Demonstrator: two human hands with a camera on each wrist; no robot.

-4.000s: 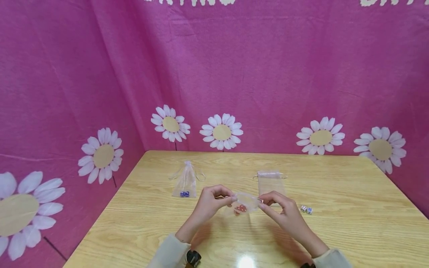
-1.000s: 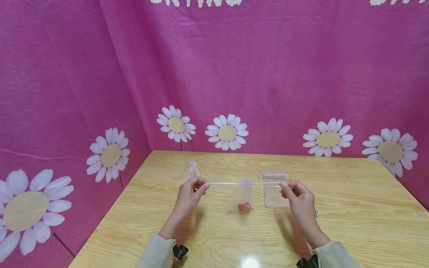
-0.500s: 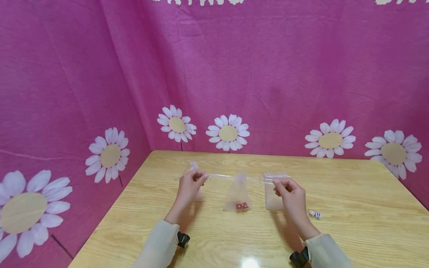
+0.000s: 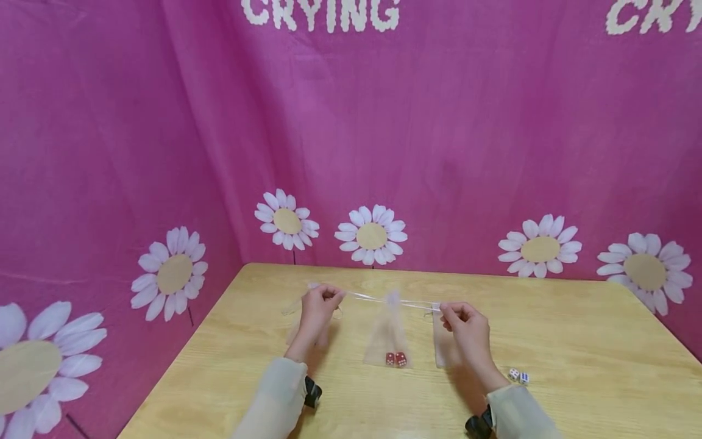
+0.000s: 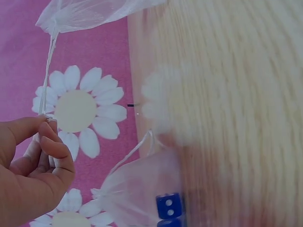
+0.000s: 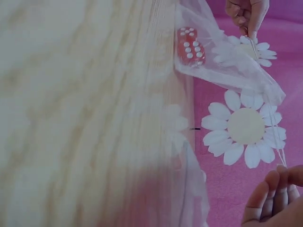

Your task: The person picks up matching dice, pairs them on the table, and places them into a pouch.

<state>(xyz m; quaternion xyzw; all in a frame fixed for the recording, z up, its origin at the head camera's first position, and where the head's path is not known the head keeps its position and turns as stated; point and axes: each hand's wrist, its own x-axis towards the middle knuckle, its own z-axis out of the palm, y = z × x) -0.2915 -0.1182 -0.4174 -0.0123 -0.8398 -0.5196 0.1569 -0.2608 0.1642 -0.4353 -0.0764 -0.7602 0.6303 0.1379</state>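
A sheer pale organza drawstring bag (image 4: 378, 338) stands in the middle of the table, its neck gathered narrow. Two red dice (image 4: 396, 359) lie at its bottom. White drawstrings (image 4: 364, 297) stretch taut from the neck to both sides. My left hand (image 4: 317, 312) pinches the left loop between thumb and fingertips. On the other side, my right hand (image 4: 468, 335) pinches the right loop (image 6: 280, 153). Behind the left hand is a second gathered bag (image 5: 137, 189) with blue dice (image 5: 169, 206), partly hidden. A third, flat bag (image 4: 443, 347) lies partly behind the right hand.
Two white dice (image 4: 518, 375) sit on the wooden table (image 4: 576, 341) by the right forearm. A pink cloth (image 4: 439, 152) printed with daisies hangs along the table's back and left edges.
Four seconds ago both hands held the bag's mouth spread wide. They have since moved apart with the drawstrings, and the neck has drawn together. Lately the head view has tilted slightly upward.
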